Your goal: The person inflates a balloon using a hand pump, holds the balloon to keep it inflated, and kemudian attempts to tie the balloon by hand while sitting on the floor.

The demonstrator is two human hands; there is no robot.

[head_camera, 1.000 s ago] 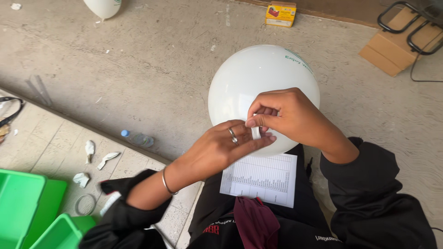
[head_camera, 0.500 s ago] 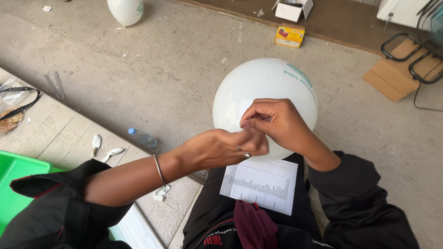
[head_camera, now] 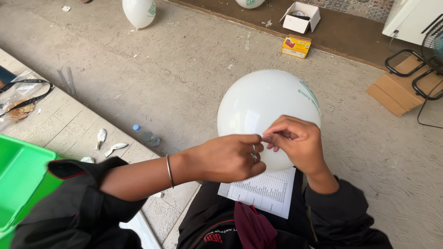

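Observation:
A large white inflated balloon (head_camera: pixel 258 103) with green print rests in front of me, above my lap. My left hand (head_camera: pixel 228 159) and my right hand (head_camera: pixel 295 143) meet at the balloon's near side, fingers pinched together on its neck. The neck itself is mostly hidden by my fingers. A metal bangle circles my left wrist and a ring sits on one left finger. A printed white sheet (head_camera: pixel 265 191) lies on my lap under the hands, beside a dark red cloth (head_camera: pixel 251 228).
A green bin (head_camera: pixel 20 170) stands at the left edge. Uninflated white balloons (head_camera: pixel 108 143) and a small plastic bottle (head_camera: pixel 146 136) lie on the tiled ledge. Farther off are another white balloon (head_camera: pixel 138 11), a yellow box (head_camera: pixel 295 46), an open white box (head_camera: pixel 302 17) and flat cardboard (head_camera: pixel 392 90).
My left hand has slid up to meet the right at the balloon's neck. The view has tilted, showing more floor beyond the balloon.

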